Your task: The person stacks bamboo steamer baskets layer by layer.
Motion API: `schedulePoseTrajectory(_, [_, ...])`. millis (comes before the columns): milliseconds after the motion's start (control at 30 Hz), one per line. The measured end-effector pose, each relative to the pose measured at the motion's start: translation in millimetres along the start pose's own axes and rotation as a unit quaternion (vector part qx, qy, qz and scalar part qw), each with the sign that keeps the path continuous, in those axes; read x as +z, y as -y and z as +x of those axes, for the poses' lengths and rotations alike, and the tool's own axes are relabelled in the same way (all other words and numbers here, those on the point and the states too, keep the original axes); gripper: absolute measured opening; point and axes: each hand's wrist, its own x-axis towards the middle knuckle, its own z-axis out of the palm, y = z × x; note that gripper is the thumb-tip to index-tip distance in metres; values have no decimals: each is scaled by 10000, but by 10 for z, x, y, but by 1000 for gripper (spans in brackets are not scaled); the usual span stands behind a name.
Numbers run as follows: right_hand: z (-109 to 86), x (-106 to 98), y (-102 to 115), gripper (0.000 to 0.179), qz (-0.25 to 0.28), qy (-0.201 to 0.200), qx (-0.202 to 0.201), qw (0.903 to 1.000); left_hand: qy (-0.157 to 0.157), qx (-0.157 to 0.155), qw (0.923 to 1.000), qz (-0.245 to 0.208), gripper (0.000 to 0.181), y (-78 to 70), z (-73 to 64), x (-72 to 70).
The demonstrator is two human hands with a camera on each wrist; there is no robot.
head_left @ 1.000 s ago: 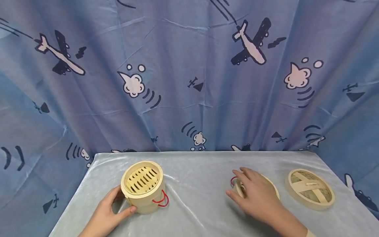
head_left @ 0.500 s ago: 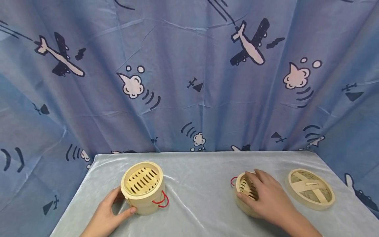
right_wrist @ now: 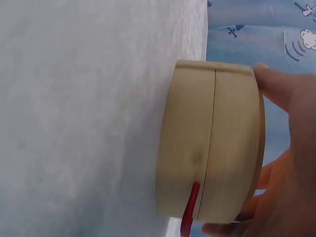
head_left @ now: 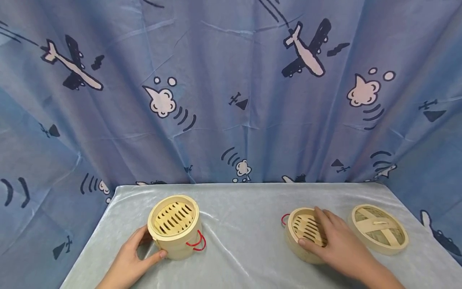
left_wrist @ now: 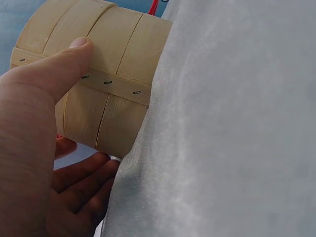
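Observation:
On the left of the head view stands a taller bamboo steamer (head_left: 175,241) with a slatted top and red cord loops. My left hand (head_left: 130,259) holds it from the left, thumb against the near side, fingers reaching behind it. The left wrist view shows the thumb on its stapled seam (left_wrist: 108,83). To the right sits a lower bamboo steamer basket (head_left: 296,245) with a slatted floor and a red loop. My right hand (head_left: 341,245) spans its right part from above, thumb at the near rim and fingers at the far rim.
A round bamboo lid (head_left: 379,228) with crossed strips and a small handle lies right of the right hand. Grey velvety cloth (head_left: 238,241) covers the table. A blue curtain (head_left: 223,100) printed with airplanes hangs behind it and at both sides.
My right hand has shifted to the right across the lower basket, uncovering its slatted floor, and now grips its rim. The left hand and the taller steamer stay put.

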Motion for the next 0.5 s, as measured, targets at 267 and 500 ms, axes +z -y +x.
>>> schedulePoseTrajectory(267, [-25, -48, -129, 108, 730, 262, -49, 9970, -13, -46, 10000, 15, 85, 12, 2, 1])
schedulePoseTrajectory(500, [-50, -70, -232, 110, 1186, 299, -276, 9921, 24, -122, 9999, -22, 85, 33, 5, -12])
